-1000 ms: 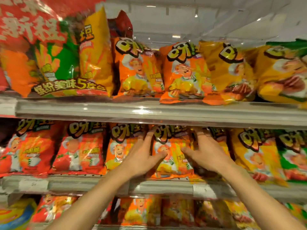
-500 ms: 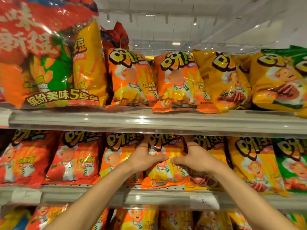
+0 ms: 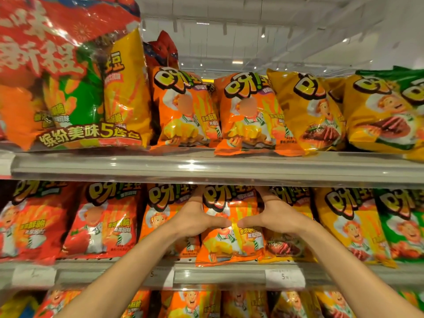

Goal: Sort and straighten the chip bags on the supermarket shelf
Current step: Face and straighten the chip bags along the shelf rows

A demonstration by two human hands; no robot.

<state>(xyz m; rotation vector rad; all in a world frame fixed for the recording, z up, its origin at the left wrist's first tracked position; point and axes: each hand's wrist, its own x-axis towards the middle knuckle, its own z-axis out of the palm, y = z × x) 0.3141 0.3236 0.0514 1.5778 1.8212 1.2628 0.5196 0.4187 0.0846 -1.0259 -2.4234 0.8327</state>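
An orange chip bag [image 3: 229,244] stands on the middle shelf [image 3: 218,275], its bottom edge hanging over the shelf lip. My left hand [image 3: 195,219] grips its left side and my right hand [image 3: 275,216] its right side, thumbs nearly touching across the bag's front. The fingers of both hands reach behind the bag's upper edges, partly hidden under the shelf above. Another orange bag [image 3: 160,216] stands directly to its left and a yellow bag [image 3: 289,244] to its right, half covered by my right hand.
Red bags [image 3: 103,221] fill the middle shelf's left, yellow [image 3: 351,226] and green bags [image 3: 403,221] its right. The upper shelf [image 3: 206,167] holds a large multipack [image 3: 64,83], orange bags [image 3: 183,111] and yellow bags [image 3: 307,113]. More bags sit on the bottom shelf.
Both hands have closed in on the orange bag from its sides, thumbs coming together across its front. The view has tilted upward slightly.
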